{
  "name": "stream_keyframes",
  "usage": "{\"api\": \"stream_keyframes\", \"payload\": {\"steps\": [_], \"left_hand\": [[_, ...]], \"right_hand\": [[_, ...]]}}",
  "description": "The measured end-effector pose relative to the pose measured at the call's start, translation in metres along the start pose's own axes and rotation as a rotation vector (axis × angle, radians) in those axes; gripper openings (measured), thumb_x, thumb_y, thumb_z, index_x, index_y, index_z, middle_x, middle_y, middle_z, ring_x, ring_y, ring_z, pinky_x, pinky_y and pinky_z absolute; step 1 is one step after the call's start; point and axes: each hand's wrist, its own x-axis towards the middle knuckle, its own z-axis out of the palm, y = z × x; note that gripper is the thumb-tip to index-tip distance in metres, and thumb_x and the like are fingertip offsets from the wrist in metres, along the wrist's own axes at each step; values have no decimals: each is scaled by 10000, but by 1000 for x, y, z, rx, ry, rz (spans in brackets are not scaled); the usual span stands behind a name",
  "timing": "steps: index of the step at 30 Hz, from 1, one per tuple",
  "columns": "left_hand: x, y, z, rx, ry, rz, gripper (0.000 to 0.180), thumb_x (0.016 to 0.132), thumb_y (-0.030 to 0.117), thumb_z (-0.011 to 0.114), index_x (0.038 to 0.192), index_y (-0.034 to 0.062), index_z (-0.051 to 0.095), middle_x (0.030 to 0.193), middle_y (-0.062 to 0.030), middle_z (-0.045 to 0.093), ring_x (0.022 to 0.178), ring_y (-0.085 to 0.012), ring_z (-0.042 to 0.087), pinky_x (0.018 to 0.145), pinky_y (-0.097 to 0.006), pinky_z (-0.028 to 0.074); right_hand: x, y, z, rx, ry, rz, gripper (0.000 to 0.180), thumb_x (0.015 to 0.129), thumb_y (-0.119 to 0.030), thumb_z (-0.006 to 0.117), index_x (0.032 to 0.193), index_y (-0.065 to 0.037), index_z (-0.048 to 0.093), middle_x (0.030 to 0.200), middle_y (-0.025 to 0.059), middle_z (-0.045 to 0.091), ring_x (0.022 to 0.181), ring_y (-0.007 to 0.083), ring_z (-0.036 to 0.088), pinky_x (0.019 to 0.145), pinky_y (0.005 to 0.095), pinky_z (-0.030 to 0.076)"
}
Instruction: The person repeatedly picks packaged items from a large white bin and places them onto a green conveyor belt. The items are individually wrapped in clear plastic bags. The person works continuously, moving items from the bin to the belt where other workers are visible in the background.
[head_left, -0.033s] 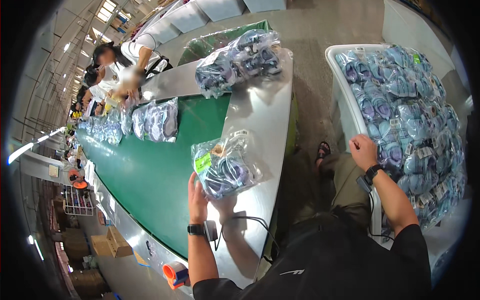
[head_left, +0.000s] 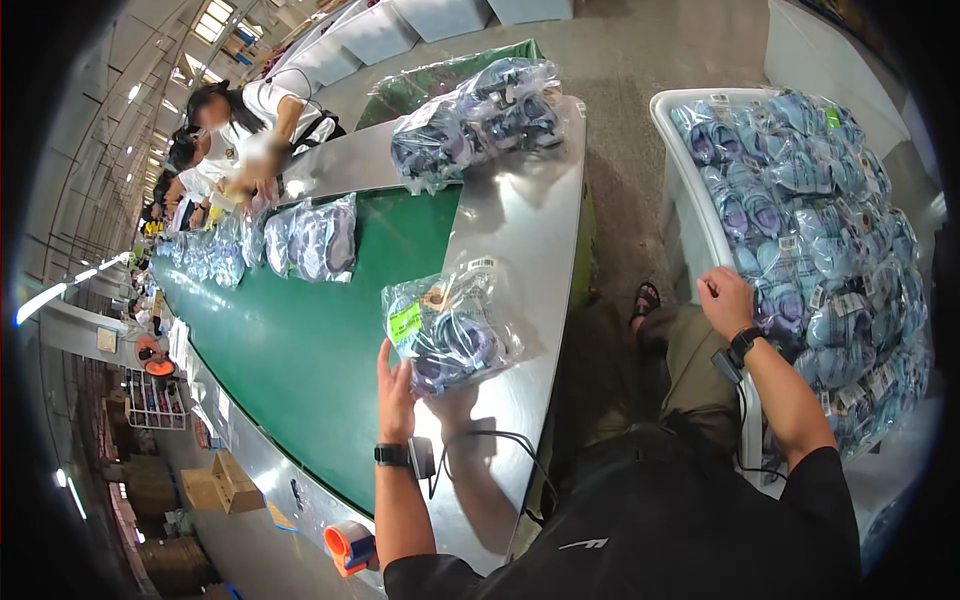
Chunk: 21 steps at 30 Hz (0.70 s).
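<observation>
A clear plastic bag (head_left: 455,335) holding blue-purple clog-like shoes, with a green label on it, lies at the near end of the work table. Against its lower left edge is my left hand (head_left: 397,395), fingers stretched and apart. Whether it presses on the plastic or only lies beside it, I cannot tell. Over on the right, my right hand (head_left: 725,300) is curled closed at the rim of a white bin (head_left: 690,205), with no object visible in it. Bagged shoes (head_left: 800,240) of the same sort are heaped in that bin.
A green conveyor belt (head_left: 290,350) runs to the far left, carrying more bagged shoes (head_left: 312,240). Another bagged pile (head_left: 480,120) sits on the metal table edge (head_left: 525,225). An orange tape dispenser (head_left: 348,548) stands lower left. Co-workers (head_left: 240,130) are at the belt's far side.
My left fingers have shifted very slightly upward along the bag's edge. The bag and my right hand look about the same.
</observation>
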Motion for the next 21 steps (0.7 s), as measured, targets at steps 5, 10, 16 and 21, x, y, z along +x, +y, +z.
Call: {"api": "stream_keyframes", "payload": {"steps": [5,10,16,21], "left_hand": [[20,5,27,-83,18,-73,873,972,98,676,1638,64,112,1223,-157,642,1020,-218,669,891,-368,579],[30,-2,35,-383,-158,-399,418,981,206,588,1372,68,541,1355,-107,590,1168,-281,640,966,-472,562],[-12,10,77,-279,-216,-427,505,921,197,606,1407,94,518,1303,-77,599,1187,-280,620,988,-464,561],[-45,14,111,-90,-510,-284,747,825,264,616,1512,38,433,1285,-131,626,1110,-274,653,947,-419,561]], "right_hand": [[-1,0,-2,44,-7,28,105,884,-178,718,875,-77,691,767,66,648,704,260,647,646,390,499],[-4,-2,-1,345,-63,229,169,915,-203,717,939,-36,731,839,68,737,746,160,695,699,313,532],[-7,-35,-8,1004,-535,417,283,988,-287,688,1068,-17,720,887,34,724,802,103,685,685,272,569],[2,-75,-21,971,-677,291,407,1002,-408,661,1131,-25,703,958,85,737,830,158,704,703,314,574]]}}
